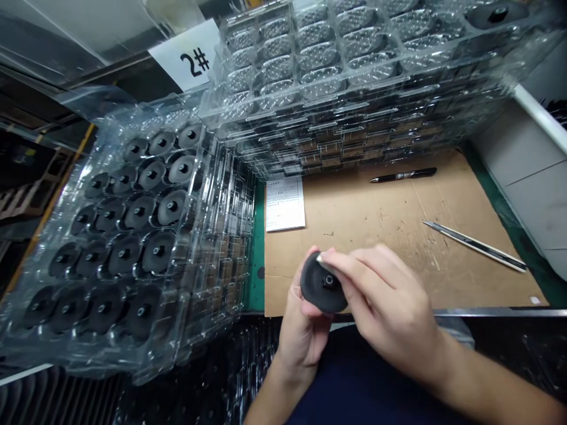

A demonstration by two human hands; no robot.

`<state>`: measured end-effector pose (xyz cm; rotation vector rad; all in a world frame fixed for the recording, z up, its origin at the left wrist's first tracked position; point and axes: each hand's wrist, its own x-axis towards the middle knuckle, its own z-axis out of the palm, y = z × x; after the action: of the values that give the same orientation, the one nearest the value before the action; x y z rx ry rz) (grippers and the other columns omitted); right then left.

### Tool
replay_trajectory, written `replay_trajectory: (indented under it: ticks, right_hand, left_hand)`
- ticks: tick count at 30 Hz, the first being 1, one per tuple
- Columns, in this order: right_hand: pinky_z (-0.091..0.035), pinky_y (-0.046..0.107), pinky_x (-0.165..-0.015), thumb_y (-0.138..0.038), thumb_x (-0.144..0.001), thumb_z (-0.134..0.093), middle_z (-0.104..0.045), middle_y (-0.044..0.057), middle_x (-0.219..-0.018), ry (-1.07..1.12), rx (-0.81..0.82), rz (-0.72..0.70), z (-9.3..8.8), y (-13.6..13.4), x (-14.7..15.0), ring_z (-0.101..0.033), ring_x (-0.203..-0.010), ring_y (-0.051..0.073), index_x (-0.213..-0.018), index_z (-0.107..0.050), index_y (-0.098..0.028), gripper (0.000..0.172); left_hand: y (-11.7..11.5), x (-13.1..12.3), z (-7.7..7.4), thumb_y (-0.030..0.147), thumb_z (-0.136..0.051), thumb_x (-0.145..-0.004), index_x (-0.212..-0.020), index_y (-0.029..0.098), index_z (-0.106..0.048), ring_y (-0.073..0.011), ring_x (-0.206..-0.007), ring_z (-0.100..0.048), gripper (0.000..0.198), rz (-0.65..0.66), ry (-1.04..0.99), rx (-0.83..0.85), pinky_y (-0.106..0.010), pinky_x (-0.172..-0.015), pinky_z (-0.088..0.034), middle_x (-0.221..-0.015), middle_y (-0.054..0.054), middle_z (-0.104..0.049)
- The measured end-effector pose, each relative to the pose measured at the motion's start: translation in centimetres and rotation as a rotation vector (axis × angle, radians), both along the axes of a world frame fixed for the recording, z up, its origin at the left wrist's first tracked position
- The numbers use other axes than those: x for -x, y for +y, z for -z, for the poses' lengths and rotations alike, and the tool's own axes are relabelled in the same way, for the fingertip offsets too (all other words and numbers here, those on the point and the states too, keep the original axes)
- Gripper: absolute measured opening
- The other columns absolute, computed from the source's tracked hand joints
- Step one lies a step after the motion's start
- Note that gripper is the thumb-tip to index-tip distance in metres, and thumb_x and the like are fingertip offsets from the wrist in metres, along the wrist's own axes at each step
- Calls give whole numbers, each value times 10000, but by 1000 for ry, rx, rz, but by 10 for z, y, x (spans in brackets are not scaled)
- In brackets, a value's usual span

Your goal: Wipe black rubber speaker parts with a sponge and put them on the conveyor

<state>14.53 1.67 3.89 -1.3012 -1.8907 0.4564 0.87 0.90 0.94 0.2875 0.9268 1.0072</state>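
Observation:
A round black disc (316,288) with a short hollow stem at its centre faces up in front of me, above the front edge of the cardboard. My left hand (305,319) grips it from beneath and the left side, fingers curled round the rim. Over its upper right part, my right hand (381,289) has its thumb and fingers drawn together, touching the disc near the rim. A small whitish bit shows at those fingertips; whether it is a nail or a held piece I cannot tell.
Clear plastic trays (186,283) stacked at left hold similar black discs. More stacked trays (354,112) stand behind the cardboard (345,218). On the cardboard lie a printed paper (286,203), a black pen (403,175) and a slim pointed tool (476,245). A "2#" sign (188,56) stands behind.

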Motion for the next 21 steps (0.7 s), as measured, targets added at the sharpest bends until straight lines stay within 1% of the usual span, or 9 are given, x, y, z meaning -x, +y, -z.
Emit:
replay_trajectory:
  ticks: [3, 6, 8, 11, 12, 15, 17, 19, 21]
  right_hand:
    - [-452, 313, -696, -83, -838, -498, -611, 79, -813, -2, 106, 16, 2, -14, -1, -540, -751, 165, -1121, -607, -107, 304]
    - [-466, 236, -619, -130, -861, -498, -617, 28, -830, 171, 320, -91, 2, -14, -17, -561, -717, 119, -1072, -623, -198, 254]
    - [-459, 200, -575, -185, -872, -514, -630, 2, -891, 251, 449, -47, 2, -9, -28, -577, -743, 103, -1050, -627, -256, 223]
    - [-478, 200, -657, -192, -860, -545, -620, 4, -1017, 247, 370, 122, -1, -5, -33, -582, -858, 112, -1089, -611, -275, 252]
    - [-484, 206, -718, -172, -853, -552, -612, 12, -1045, 228, 296, 106, -2, -5, -30, -578, -891, 115, -1119, -599, -266, 286]
    - [-476, 236, -855, -116, -847, -537, -622, 47, -1013, 209, 96, -141, -10, -5, -15, -580, -908, 123, -1164, -576, -183, 326]
    - [-490, 229, -827, -96, -857, -502, -635, 45, -940, 220, 139, -290, -15, -3, -8, -589, -861, 113, -1129, -587, -158, 292]
    - [-504, 209, -757, -89, -862, -480, -635, 28, -904, 205, 266, -341, -19, 3, -4, -590, -808, 99, -1096, -597, -178, 276]
    - [-505, 227, -769, -90, -860, -473, -640, 32, -915, 183, 243, -311, -22, 7, -3, -594, -822, 109, -1097, -597, -180, 282]
  left_hand:
    - [0, -3, 1, 363, -832, -518, -1120, 348, -587, -255, -1187, -509, 649, -114, -10, -120, -355, -1034, -375, -1220, 22, -586]
    - [-1, -3, 0, 351, -804, -563, -1127, 343, -587, -245, -1160, -538, 605, -154, -22, -199, -329, -989, -428, -1195, 22, -600]
    - [-2, -4, -2, 338, -790, -591, -1145, 346, -578, -241, -1163, -537, 593, -152, -23, -222, -318, -983, -434, -1203, 20, -598]
    - [-3, -5, -7, 351, -793, -580, -1145, 335, -584, -250, -1158, -540, 603, -122, -21, -217, -332, -995, -420, -1217, -1, -593]
    - [-3, -6, -8, 362, -800, -563, -1138, 332, -589, -254, -1152, -542, 613, -109, -26, -204, -343, -1000, -414, -1216, -6, -594]
    - [-4, -5, -8, 385, -807, -549, -1115, 334, -602, -264, -1130, -555, 604, -74, -54, -156, -381, -1019, -393, -1198, -8, -600]
    - [-3, -3, -7, 372, -811, -553, -1110, 340, -601, -265, -1124, -557, 596, -78, -37, -143, -390, -1021, -393, -1191, 0, -598]
    - [-2, -3, -7, 355, -824, -538, -1102, 341, -603, -257, -1131, -552, 606, -89, -6, -147, -377, -1021, -395, -1176, 7, -606]
    - [-2, -4, -9, 368, -829, -527, -1109, 330, -602, -259, -1159, -530, 626, -67, -7, -120, -377, -1037, -376, -1179, -2, -611]
